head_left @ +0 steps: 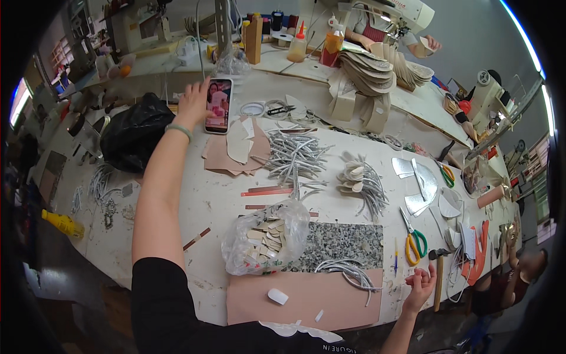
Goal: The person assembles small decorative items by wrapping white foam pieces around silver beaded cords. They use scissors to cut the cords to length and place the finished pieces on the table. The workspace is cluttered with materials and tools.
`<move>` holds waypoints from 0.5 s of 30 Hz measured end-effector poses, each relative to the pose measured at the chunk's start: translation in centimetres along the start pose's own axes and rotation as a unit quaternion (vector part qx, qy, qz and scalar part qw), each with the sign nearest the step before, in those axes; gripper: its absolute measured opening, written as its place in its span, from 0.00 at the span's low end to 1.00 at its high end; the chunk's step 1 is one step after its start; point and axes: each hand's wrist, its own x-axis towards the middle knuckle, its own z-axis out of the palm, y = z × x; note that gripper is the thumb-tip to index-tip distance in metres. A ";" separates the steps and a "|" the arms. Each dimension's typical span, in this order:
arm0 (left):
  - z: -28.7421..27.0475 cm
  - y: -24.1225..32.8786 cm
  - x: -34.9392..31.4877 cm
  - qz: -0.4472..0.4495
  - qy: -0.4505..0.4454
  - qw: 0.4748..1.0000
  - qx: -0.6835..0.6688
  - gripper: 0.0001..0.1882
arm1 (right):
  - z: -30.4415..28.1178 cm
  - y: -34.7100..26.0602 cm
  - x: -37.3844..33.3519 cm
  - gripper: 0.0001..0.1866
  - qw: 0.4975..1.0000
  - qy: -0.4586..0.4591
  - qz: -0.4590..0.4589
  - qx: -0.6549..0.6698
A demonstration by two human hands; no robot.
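Note:
My left hand (193, 105) reaches to the far side of the table and grips the left edge of a smartphone (219, 106), its thumb near the lit screen. The phone stands nearly upright behind pinkish sheet pieces (219, 154). My right hand (420, 288) is at the near right, holding nothing, fingers partly bent and apart. Just right of it lies a hammer (438, 283) with a wooden handle; scissors (415, 241) with yellow and green handles lie beyond it. Between my arms are a clear plastic bag (236, 245) of small pale pieces and a pink sheet (253, 298) carrying a white piece (277, 296).
Silver cords (298, 154) lie in a heap mid-table, beside a bundle (359, 177) with pale tips. A speckled slab (345, 239) lies behind the pink sheet. A black plastic bag (137, 135) sits left of my forearm. Across the table, another person's hand (431, 44) is near a sewing machine (407, 15).

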 end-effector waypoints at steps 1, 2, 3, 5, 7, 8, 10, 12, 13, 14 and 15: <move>-0.1 0.1 0.6 0.013 0.007 1.000 0.002 0.60 | 0.1 -0.1 -0.3 0.26 1.000 0.004 0.000 0.005; 0.0 0.2 1.0 0.026 0.014 1.000 0.003 0.60 | 0.3 -0.5 -0.6 0.26 1.000 -0.003 0.002 0.005; 0.2 0.2 1.5 0.037 0.015 0.999 0.007 0.60 | 0.5 -0.9 -0.8 0.27 1.000 -0.007 0.005 0.005; 0.4 -0.5 2.2 0.059 0.022 0.998 0.021 0.58 | 1.3 -1.5 -1.2 0.26 1.000 -0.012 0.007 0.011; 0.8 -1.6 2.9 0.078 0.026 0.997 0.011 0.56 | 2.1 -2.1 -1.4 0.26 1.000 -0.024 0.004 0.014; 1.1 -2.0 3.1 0.086 0.028 0.996 0.005 0.55 | 2.3 -2.4 -1.6 0.25 0.999 -0.030 0.003 0.015; 0.3 -1.9 3.0 0.074 0.040 0.996 -0.036 0.36 | 2.7 -2.9 -2.1 0.23 0.999 -0.044 -0.004 0.018; 0.6 -2.1 3.6 0.043 0.043 0.994 -0.091 0.28 | 2.8 -3.6 -2.7 0.21 0.998 -0.066 -0.008 0.017; 0.7 -2.0 3.5 0.045 0.070 0.992 -0.095 0.25 | 2.9 -4.0 -3.2 0.19 0.997 -0.076 -0.010 0.004; 0.7 -1.9 3.4 0.048 0.096 0.989 -0.100 0.23 | 3.3 -4.5 -3.6 0.17 0.996 -0.086 -0.011 -0.009; 1.3 -0.9 3.5 0.061 0.118 0.985 -0.112 0.21 | 3.4 -4.8 -4.4 0.13 0.995 -0.095 -0.011 -0.015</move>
